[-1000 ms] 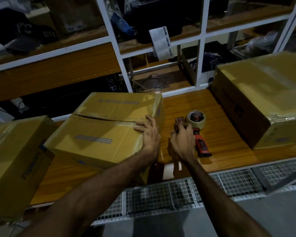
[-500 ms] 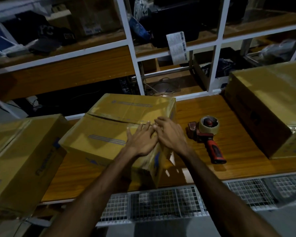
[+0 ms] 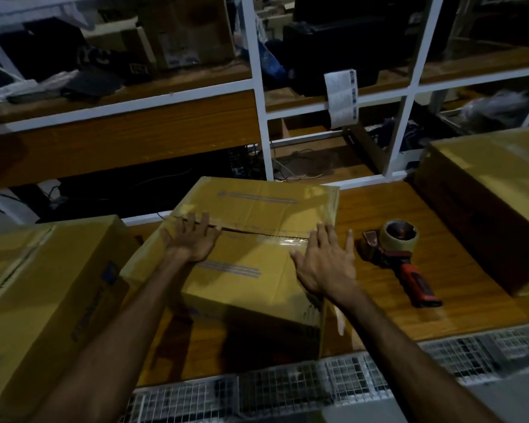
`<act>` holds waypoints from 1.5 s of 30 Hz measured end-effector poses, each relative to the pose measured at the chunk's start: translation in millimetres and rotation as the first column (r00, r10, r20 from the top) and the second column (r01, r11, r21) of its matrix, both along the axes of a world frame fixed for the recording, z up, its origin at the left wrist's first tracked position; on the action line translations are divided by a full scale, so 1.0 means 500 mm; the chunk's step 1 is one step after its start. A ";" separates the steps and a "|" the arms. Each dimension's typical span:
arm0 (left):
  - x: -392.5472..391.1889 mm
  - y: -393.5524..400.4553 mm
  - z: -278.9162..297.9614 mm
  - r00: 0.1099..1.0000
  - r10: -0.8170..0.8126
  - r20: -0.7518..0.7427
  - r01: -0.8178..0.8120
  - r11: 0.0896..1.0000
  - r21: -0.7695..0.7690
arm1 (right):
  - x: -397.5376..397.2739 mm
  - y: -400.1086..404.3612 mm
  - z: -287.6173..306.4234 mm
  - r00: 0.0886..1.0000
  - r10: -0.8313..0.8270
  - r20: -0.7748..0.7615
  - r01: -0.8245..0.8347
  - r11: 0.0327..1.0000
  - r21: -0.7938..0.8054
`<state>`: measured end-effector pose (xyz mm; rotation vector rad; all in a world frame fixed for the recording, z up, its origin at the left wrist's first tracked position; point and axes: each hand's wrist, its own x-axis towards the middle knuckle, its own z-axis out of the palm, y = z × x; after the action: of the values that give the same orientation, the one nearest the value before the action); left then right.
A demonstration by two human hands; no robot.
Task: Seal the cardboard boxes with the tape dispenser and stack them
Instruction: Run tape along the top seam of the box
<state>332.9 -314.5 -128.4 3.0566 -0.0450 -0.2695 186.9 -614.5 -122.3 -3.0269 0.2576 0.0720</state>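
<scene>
Both your palms are down flat on the middle cardboard box right now. Your left hand lies spread near the left end of the top seam, fingers straight and reaching across the gap between the two flaps. Your right hand is spread wide at the right end, fingers straight, pressing on the near flap just below a short strip of clear tape at that end of the seam. Neither hand has hold of anything; they only press on the cardboard.

The seam itself looks open along most of its length, with the far flap sitting a touch higher than the near one. The box sits on the wooden worktop, turned at a slight angle.

The tape dispenser lies on the worktop just to the right of your right hand, apart from it, roll toward the shelves and red handle pointing back at you.

A second cardboard box sits close by on your left, and a third box stands at the right edge, well beyond the dispenser. A white-framed shelving unit rises behind the worktop.
</scene>
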 end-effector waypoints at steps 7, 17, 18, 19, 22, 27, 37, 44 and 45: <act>0.092 0.123 0.021 0.996 0.084 0.034 -0.075 0.972 -0.222 | 0.014 0.080 0.006 0.974 -0.213 -0.082 0.209 0.977 -0.051; 0.015 0.149 0.012 0.968 0.087 0.234 -0.019 0.960 -0.279 | 0.057 0.236 -0.014 0.977 -0.189 -0.099 0.195 0.979 0.055; 0.000 0.152 0.016 0.966 0.095 0.242 -0.023 0.959 -0.284 | 0.059 0.263 -0.014 0.983 -0.152 -0.101 0.159 0.985 0.072; -0.013 0.155 0.018 0.966 0.114 0.233 -0.042 0.955 -0.294 | 0.062 0.292 -0.014 0.989 -0.110 -0.103 0.119 0.989 0.087; -0.047 0.163 0.018 0.964 0.186 0.192 -0.110 0.931 -0.348 | 0.069 0.387 -0.014 0.992 0.012 -0.124 0.005 0.991 0.133; -0.044 0.203 -0.025 0.967 0.242 0.072 -0.168 0.829 -0.533 | 0.082 0.530 -0.012 0.981 0.186 -0.062 -0.162 0.946 0.279; -0.031 0.221 -0.051 0.985 0.172 0.027 -0.123 0.797 -0.592 | 0.062 0.390 -0.012 0.930 0.364 -0.051 -0.352 0.921 0.165; -0.040 0.218 -0.046 0.986 0.157 0.053 -0.095 0.795 -0.599 | -0.002 0.150 -0.005 0.989 0.123 -0.081 -0.122 0.992 0.024; -0.043 0.217 -0.044 0.987 0.154 0.054 -0.093 0.800 -0.593 | -0.009 0.122 -0.003 0.993 0.083 -0.082 -0.083 0.997 0.003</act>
<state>311.7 -206.3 -150.2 2.4302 0.0568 -0.0697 182.2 -553.7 -123.6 -3.0385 0.1377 0.2026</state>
